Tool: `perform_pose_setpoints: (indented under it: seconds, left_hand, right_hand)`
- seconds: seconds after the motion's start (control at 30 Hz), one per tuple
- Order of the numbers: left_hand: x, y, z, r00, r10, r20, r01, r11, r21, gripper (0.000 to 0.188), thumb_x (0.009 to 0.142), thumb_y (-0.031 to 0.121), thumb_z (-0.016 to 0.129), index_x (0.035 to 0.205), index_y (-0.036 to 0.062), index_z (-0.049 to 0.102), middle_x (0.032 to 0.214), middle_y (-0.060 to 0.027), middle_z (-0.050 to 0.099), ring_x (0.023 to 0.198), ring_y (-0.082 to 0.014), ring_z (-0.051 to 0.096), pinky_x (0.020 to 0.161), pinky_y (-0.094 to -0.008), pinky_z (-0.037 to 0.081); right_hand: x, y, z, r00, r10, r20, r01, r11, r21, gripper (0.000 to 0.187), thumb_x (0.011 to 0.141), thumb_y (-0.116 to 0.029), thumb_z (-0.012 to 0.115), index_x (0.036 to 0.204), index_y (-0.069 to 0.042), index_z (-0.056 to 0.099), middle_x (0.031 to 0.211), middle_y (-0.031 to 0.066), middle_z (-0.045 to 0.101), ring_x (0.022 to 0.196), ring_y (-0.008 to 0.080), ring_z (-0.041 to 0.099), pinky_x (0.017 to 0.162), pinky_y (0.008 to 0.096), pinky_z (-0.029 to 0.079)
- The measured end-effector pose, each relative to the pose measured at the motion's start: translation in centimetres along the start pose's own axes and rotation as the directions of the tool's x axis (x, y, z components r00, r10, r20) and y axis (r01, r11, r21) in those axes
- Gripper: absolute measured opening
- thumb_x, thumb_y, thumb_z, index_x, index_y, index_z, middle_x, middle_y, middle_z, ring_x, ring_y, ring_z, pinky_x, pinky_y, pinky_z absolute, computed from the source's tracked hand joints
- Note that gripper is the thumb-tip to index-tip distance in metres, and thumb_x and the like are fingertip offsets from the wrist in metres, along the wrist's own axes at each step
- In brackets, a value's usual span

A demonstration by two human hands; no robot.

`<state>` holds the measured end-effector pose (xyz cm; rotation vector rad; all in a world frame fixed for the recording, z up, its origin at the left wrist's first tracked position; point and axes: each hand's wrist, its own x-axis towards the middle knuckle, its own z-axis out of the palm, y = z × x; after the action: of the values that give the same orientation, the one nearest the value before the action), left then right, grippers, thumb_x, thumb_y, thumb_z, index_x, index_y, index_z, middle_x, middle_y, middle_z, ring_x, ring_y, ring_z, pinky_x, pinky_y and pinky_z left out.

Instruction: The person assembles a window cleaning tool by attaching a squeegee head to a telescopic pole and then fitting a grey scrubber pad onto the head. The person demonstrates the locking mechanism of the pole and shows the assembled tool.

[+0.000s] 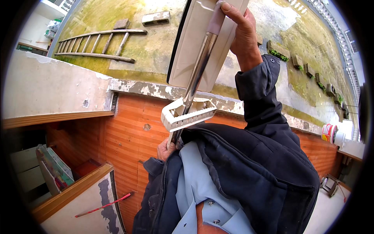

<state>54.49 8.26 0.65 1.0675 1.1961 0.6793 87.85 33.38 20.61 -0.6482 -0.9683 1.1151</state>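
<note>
A shiny metal pole [198, 64] slants up across the middle, with a pale lavender sleeve [215, 22] at its upper end. Around its lower part sits a white plastic bracket [189, 114], hollow and with a row of small teeth. My right hand [242, 33], arm stretched out, grips the sleeved end with the thumb across it. Lower down, close to my jacket, my left hand [165, 149] is closed round the pole's lower part; the jacket partly hides it. Behind the pole stands an off-white panel [191, 46] with a black edge.
A worn ledge [156, 90] separates the orange striped floor [128, 128] from a mossy concrete yard. Out there lie a wooden ladder [93, 45] and a block [156, 18]. A red stick [103, 204] rests lower left; a tub [329, 133] stands at right.
</note>
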Motion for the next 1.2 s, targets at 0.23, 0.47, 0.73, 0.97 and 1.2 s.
perform_pose_setpoints:
  seconds: [0.23, 0.47, 0.73, 0.97, 1.2]
  left_hand:
    - [0.0, -0.2, 0.1, 0.991, 0.053, -0.120, -0.034, 0.988, 0.149, 0.060, 0.090, 0.059, 0.056, 0.103, 0.0004, 0.062, 0.075, -0.0021, 0.061, 0.070, -0.0115, 0.054, 0.062, -0.0294, 0.046]
    - [0.1, -0.2, 0.0, 0.989, 0.064, -0.132, -0.035, 0.976, 0.215, 0.061, 0.091, 0.060, 0.053, 0.102, 0.0006, 0.061, 0.071, -0.0036, 0.059, 0.068, -0.0126, 0.055, 0.061, -0.0304, 0.045]
    - [0.1, -0.9, -0.4, 0.995, 0.048, -0.082, -0.033, 0.984, 0.176, 0.061, 0.092, 0.060, 0.051, 0.097, 0.0006, 0.061, 0.070, -0.0025, 0.058, 0.066, -0.0119, 0.053, 0.060, -0.0296, 0.044]
    - [0.4, 0.4, -0.2, 1.000, -0.003, -0.025, 0.005, 0.996, 0.087, 0.059, 0.094, 0.059, 0.049, 0.092, 0.0013, 0.061, 0.068, 0.0002, 0.055, 0.063, -0.0092, 0.049, 0.057, -0.0266, 0.040]
    - [0.6, 0.2, -0.7, 0.998, -0.043, 0.048, 0.041, 0.998, 0.045, 0.058, 0.095, 0.058, 0.047, 0.089, 0.0012, 0.060, 0.069, -0.0002, 0.055, 0.064, -0.0090, 0.049, 0.058, -0.0256, 0.040]
  right_hand:
    - [0.0, -0.1, 0.2, 1.000, -0.006, -0.014, 0.006, 1.000, -0.016, 0.052, 0.081, -0.024, 0.070, 0.122, 0.004, 0.057, 0.108, 0.0112, 0.065, 0.096, 0.0204, 0.064, 0.084, 0.0339, 0.053]
    - [-0.3, -0.3, 0.8, 0.999, -0.011, -0.043, 0.011, 1.000, -0.006, 0.050, 0.082, -0.022, 0.070, 0.122, 0.004, 0.057, 0.109, 0.0111, 0.065, 0.096, 0.0204, 0.064, 0.083, 0.0335, 0.053]
    - [-0.7, 0.4, 1.0, 0.996, 0.037, -0.079, -0.040, 0.998, -0.039, 0.044, 0.083, -0.016, 0.070, 0.121, 0.002, 0.058, 0.106, 0.0084, 0.065, 0.094, 0.0181, 0.063, 0.083, 0.0313, 0.052]
    - [0.7, 2.1, 0.1, 0.981, 0.010, -0.194, -0.035, 0.992, -0.125, 0.033, 0.081, -0.010, 0.072, 0.111, 0.000, 0.062, 0.101, 0.0051, 0.065, 0.091, 0.0153, 0.061, 0.081, 0.0293, 0.050]
    - [0.5, 2.4, -0.1, 0.974, -0.002, -0.229, -0.051, 0.973, -0.225, 0.028, 0.080, -0.009, 0.072, 0.105, 0.001, 0.066, 0.095, 0.0062, 0.068, 0.086, 0.0153, 0.062, 0.077, 0.0296, 0.050]
